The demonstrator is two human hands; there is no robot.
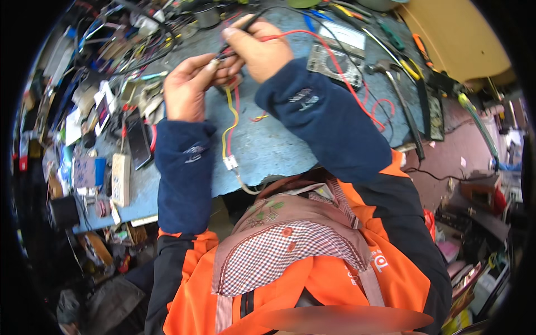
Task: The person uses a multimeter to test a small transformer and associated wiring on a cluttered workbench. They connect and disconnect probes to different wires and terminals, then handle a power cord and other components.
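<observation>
My two hands meet over the far part of the blue worktable. My right hand is closed round a black test probe, with a red lead running from the hand to the right. The fingers of my left hand pinch a small part right at the probe's lower end; they mostly hide it. Below the hands, a yellow wire and a red wire run down to a white connector near the table's front edge. An analog multimeter lies right of my right hand.
A hammer, screwdrivers and pliers lie along the right side. On the left are a dark phone, a white power strip and heaped cables and parts. A cardboard sheet stands at the far right.
</observation>
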